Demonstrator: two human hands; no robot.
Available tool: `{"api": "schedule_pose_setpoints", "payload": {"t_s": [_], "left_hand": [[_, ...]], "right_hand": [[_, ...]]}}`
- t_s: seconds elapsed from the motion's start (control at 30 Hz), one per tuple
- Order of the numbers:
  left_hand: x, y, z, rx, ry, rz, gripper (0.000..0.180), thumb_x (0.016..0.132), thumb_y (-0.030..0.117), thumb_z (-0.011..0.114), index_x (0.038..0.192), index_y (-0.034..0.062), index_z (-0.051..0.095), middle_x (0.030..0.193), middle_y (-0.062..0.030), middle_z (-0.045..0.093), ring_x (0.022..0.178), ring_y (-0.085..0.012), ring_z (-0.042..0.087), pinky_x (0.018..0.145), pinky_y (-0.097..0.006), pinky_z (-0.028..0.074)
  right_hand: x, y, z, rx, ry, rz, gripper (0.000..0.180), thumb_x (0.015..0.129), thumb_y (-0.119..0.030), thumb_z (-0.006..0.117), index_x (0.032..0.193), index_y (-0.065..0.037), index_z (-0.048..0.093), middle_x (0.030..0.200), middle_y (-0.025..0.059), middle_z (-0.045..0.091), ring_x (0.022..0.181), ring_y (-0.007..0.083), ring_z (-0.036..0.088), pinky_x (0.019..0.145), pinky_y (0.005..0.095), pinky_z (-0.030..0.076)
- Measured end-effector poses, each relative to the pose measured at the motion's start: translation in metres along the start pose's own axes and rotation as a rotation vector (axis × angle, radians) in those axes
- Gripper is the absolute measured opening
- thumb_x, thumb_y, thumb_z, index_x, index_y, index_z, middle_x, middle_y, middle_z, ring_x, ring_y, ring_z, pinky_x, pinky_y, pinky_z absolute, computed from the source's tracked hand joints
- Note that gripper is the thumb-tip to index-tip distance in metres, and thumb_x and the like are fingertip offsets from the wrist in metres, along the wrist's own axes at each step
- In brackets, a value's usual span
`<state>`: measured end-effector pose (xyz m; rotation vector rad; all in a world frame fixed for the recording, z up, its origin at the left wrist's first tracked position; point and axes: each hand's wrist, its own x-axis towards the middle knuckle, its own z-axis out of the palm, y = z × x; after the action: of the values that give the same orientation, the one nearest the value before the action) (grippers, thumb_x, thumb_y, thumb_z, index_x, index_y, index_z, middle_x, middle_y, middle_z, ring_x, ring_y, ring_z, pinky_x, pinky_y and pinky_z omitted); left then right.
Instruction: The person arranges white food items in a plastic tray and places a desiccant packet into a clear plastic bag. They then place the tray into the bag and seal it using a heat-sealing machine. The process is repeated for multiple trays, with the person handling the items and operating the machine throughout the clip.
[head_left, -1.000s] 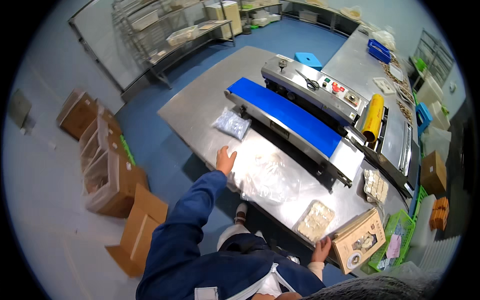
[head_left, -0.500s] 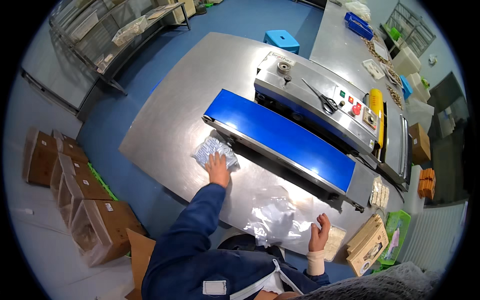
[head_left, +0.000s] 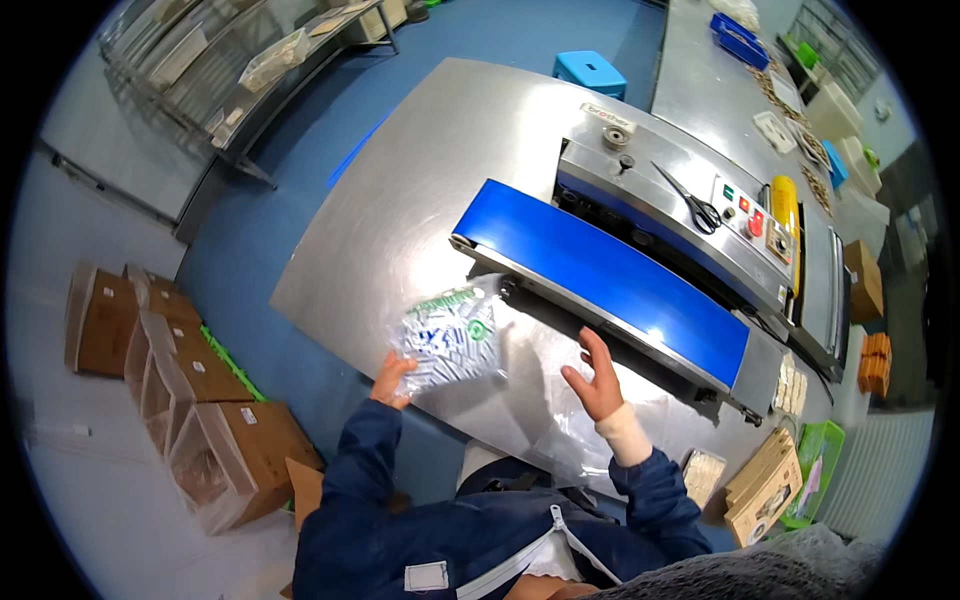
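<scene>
My left hand [head_left: 393,379] is closed on the lower left edge of a clear plastic bag of small white sachets [head_left: 447,345] with blue and green print. The bag is lifted at the table's near left side, its printed face showing. To its right my right hand [head_left: 597,378] hovers open, thumb and fingers apart, holding nothing. Below that hand lies a flat clear plastic bag [head_left: 572,447], partly covered by my right forearm. Just beyond both hands runs the blue conveyor belt [head_left: 600,280] of a sealing machine [head_left: 672,215].
Black scissors [head_left: 700,214] lie on the machine beside its knobs. Packs of pale pieces [head_left: 703,474], flat cardboard boxes [head_left: 765,490] and a green basket [head_left: 822,470] are at the right. Brown cartons [head_left: 245,450] stand left on the floor. A blue stool [head_left: 590,72] is beyond the steel table [head_left: 400,170].
My left hand has taken hold of the sachet bag, raised it and drawn it nearer, turning its printed face up. My right hand has moved forward and left over the table.
</scene>
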<state>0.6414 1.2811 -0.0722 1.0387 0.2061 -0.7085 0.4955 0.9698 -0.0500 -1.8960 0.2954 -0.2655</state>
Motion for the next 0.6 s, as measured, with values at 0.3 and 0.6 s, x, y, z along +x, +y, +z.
{"api": "schedule_pose_setpoints", "payload": {"t_s": [0.3, 0.6], "left_hand": [[0.01, -0.076, 0.1, -0.119, -0.595, -0.341, 0.045, 0.084, 0.015, 0.05, 0.125, 0.0013, 0.039, 0.11, -0.0092, 0.056, 0.1, -0.018, 0.055, 0.089, -0.031, 0.042], [0.004, -0.086, 0.262, 0.242, -0.598, 0.091, 0.024, 0.092, 0.021, 0.046, 0.097, 0.0021, 0.059, 0.091, -0.0012, 0.06, 0.085, -0.0086, 0.054, 0.077, -0.023, 0.042]], "right_hand": [[-0.015, -0.033, -0.074, 0.479, 0.196, 0.291, 0.013, 0.085, -0.016, 0.057, 0.083, -0.003, 0.058, 0.062, -0.0036, 0.05, 0.046, 0.0025, 0.039, 0.039, 0.0181, 0.029], [-0.082, -0.076, -0.163, 0.299, 0.604, -0.012, 0.016, 0.088, -0.018, 0.055, 0.09, -0.002, 0.059, 0.072, -0.0022, 0.054, 0.063, 0.0028, 0.044, 0.053, 0.0173, 0.033]]}}
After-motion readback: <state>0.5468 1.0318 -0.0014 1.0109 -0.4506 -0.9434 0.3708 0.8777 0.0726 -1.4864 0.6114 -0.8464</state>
